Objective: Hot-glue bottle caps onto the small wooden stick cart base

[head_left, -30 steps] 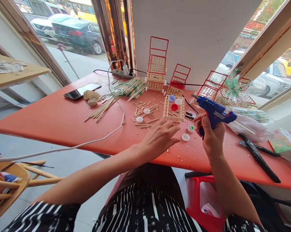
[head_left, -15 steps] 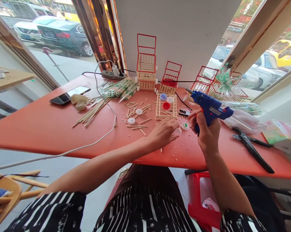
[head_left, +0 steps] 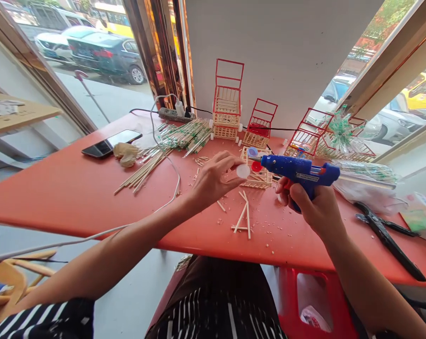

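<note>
Left grip pinches cap; right grip fisted on glue gun.

Left hand (head_left: 213, 181) holds a white bottle cap (head_left: 243, 171) at its fingertips, raised above the desk (head_left: 75, 188). Glue gun (head_left: 299, 172) sits in the closed right hand (head_left: 317, 207), long axis level, nozzle pointing left at the cap from just beside it. Against half a second ago: the cap was down on the desk under the left fingers and the gun tilted nozzle-up; now cap lifted, gun levelled.
</note>
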The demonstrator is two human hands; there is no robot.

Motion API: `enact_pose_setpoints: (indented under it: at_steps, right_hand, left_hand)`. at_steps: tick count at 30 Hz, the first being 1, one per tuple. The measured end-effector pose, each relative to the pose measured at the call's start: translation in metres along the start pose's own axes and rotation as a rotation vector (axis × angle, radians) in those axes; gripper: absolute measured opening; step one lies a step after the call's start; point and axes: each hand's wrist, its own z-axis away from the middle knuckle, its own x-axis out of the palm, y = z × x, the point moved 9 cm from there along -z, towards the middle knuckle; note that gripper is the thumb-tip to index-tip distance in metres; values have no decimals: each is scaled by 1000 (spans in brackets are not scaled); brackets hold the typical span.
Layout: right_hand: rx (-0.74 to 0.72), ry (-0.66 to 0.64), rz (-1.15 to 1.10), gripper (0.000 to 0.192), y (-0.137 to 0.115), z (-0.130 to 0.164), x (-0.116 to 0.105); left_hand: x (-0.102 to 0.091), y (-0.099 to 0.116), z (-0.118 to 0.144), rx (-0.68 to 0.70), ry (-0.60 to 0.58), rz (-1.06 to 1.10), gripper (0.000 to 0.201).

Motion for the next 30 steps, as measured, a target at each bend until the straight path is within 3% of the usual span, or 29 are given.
enact_pose_setpoints:
  at_steps: [3, 6, 12, 17, 23, 30]
  right_hand:
    - [-20, 9, 109, 50, 1, -9, 1]
    - [-30, 96, 218, 45, 12, -12, 1]
    - [-170, 57, 258, 23, 19, 2, 15]
    - [-127, 75, 288, 23, 26, 6, 11]
    - [-153, 82, 248, 25, 19, 5, 11]
    - [-188, 58, 193, 18, 15, 6, 14]
  left_hand:
    - [-16, -8, 3, 24, 129, -52, 20]
    - [-23, -16, 10, 31, 210, -59, 22]
    - [-23, -22, 18, -11, 233, 56, 25]
    - [-16, -34, 19, -220, 189, 308, 30]
    - [13, -65, 32, -601, 93, 757, 46]
    - [34, -58, 41, -819, -20, 1058, 52]
